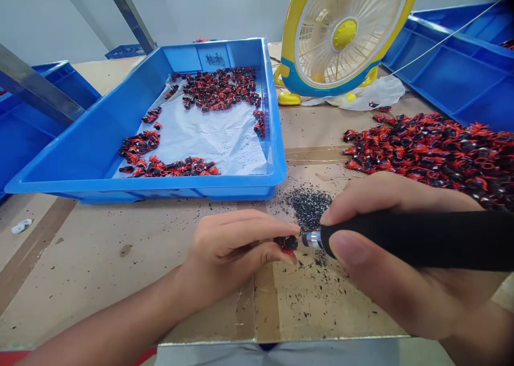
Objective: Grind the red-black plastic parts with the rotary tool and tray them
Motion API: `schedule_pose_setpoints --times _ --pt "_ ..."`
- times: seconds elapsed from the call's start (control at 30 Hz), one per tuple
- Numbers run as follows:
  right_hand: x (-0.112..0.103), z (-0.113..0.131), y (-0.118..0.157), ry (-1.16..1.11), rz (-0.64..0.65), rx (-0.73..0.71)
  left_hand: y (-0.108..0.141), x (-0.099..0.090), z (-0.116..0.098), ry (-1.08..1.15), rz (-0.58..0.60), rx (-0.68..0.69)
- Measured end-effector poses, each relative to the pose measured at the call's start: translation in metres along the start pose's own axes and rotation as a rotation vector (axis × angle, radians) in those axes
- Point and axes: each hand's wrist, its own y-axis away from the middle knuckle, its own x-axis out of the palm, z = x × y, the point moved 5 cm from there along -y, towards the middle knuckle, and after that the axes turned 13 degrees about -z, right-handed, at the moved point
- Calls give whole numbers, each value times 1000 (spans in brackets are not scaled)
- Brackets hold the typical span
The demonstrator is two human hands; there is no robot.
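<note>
"What has the left hand (233,253) got there?"

"A small black-and-red part (287,243), pinched between thumb and fingertips. It's held just above the desk (120,280), in front of the tray's near right corner."

"And the right hand (417,302)?"

"Wrapped round a thick black tool (425,240), thumb on the near side, fingers over the top. The silver nose (313,239) points left, straight at the part."

"Touching it?"

"They're very close, but from where I stand I can't quite tell whether the tip meets it."

"What's that dark patch beyond the two hands?"

"Black shavings (309,201), thickest just past the silver nose and scattered thinly over the brown surface round about."

"I see more of those parts to the right."

"Yes, a big heap (433,146) of them, red and black, lying on the desk beyond the right hand, with a blue bin (461,69) behind it."

"And on the left?"

"A wide blue tray (225,183), lined with a white sheet (217,133). One large cluster (220,88) sits at its far end, and smaller bunches lie along the near edge and the sides."

"The fan (344,34)?"

"Yellow and blue, standing upright between the tray and that bin"
</note>
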Motion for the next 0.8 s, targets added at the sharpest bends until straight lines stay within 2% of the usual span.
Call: schedule_pose_setpoints --times 0.37,0.8 --pt "3 1 0 -66 -15 19 -1 2 -1 72 0 -13" --pt "0 -1 1 -101 -12 40 0 -2 -1 12 -3 19"
